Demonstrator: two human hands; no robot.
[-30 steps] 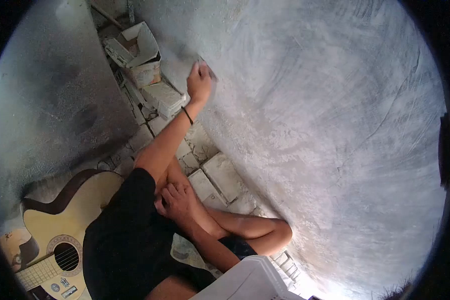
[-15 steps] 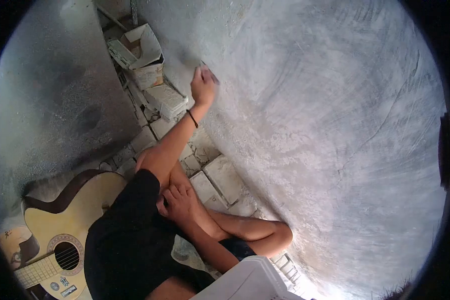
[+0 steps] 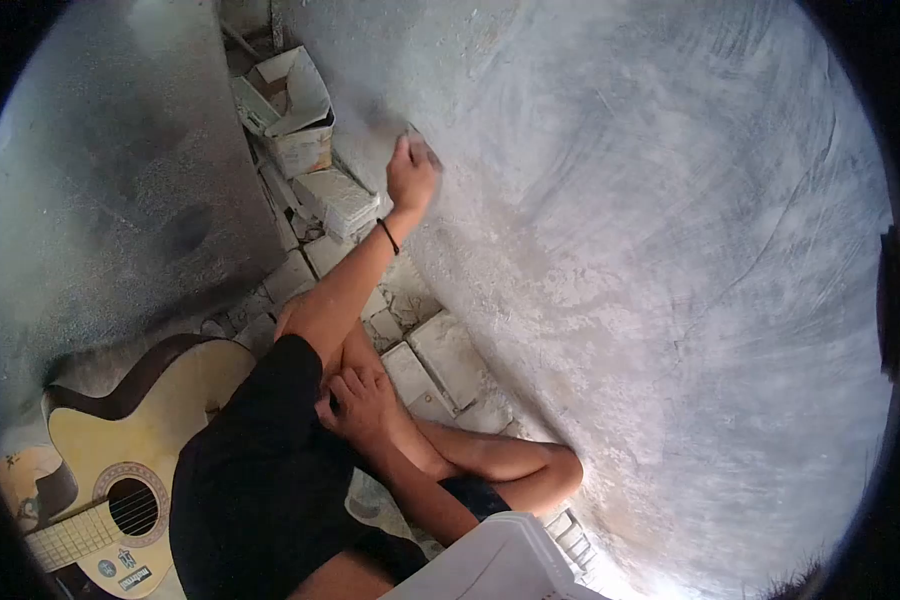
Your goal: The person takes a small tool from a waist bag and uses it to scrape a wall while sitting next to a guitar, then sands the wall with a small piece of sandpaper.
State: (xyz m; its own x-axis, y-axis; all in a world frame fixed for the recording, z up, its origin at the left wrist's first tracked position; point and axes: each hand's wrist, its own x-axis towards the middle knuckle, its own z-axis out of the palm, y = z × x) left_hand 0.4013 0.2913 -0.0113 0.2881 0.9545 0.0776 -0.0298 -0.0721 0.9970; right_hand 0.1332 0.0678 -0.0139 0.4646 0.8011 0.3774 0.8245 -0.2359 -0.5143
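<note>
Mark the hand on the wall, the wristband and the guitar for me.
Left hand (image 3: 411, 176), head view: back of the hand, pressed to the grey wall.
Wristband (image 3: 387, 236), head view: dark band across the wrist.
Guitar (image 3: 110, 452), head view: pale top beside the soundhole.

Single head-worn view, fisheye, dark round vignette at all edges. Rolled hard sideways, looking down and forward along a grey plastered wall (image 3: 650, 250) filling twelve through five o'clock. Close to the wearer's own body: black sleeve at seven o'clock, left hand (image 3: 411, 172) stretched toward eleven o'clock against the wall, right hand (image 3: 362, 402) tucked near centre. Guitar (image 3: 120, 470) at eight o'clock. No second view to overlap with
</note>
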